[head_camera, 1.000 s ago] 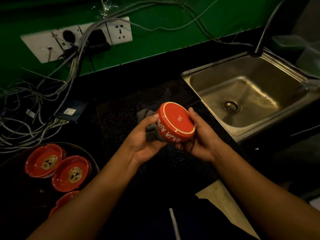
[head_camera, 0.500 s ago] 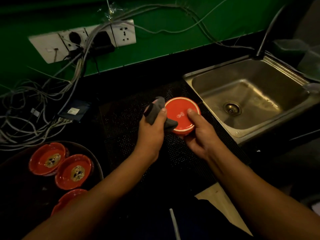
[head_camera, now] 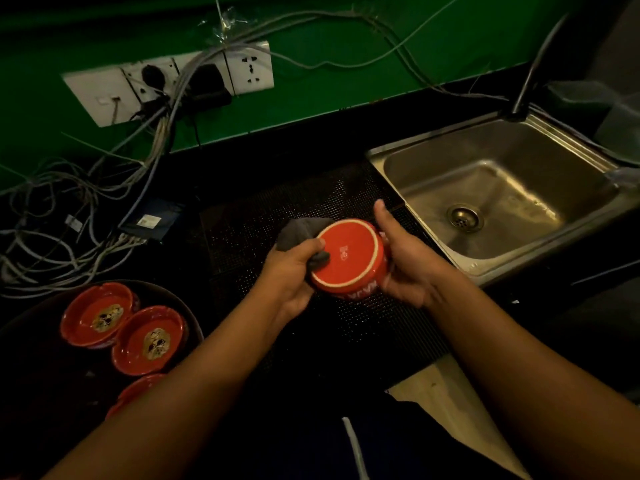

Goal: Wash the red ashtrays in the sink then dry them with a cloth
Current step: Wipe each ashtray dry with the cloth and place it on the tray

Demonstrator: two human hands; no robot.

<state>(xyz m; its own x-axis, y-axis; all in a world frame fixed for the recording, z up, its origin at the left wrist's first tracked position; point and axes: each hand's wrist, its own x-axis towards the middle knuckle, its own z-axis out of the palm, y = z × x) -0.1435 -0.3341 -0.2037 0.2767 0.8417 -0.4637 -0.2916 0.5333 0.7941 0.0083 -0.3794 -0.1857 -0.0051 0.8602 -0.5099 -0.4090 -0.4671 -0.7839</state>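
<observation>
Dark counter [head_camera: 311, 174] below a green wall carries a perforated mat [head_camera: 263, 230] beside a steel sink [head_camera: 433, 157] whose basin shows no ashtray and no running water. Over the mat, the right hand [head_camera: 408, 268] is clamped around the side of an upturned red ashtray [head_camera: 349, 258], while the left hand [head_camera: 291, 271] is closed on a grey cloth [head_camera: 301, 233] pressed to its base, so drying of this piece is judged under way. Three further ashtrays [head_camera: 149, 341] sit at left on a dark round tray [head_camera: 34, 341]; whether they are washed, dried or still awaiting treatment cannot be told.
</observation>
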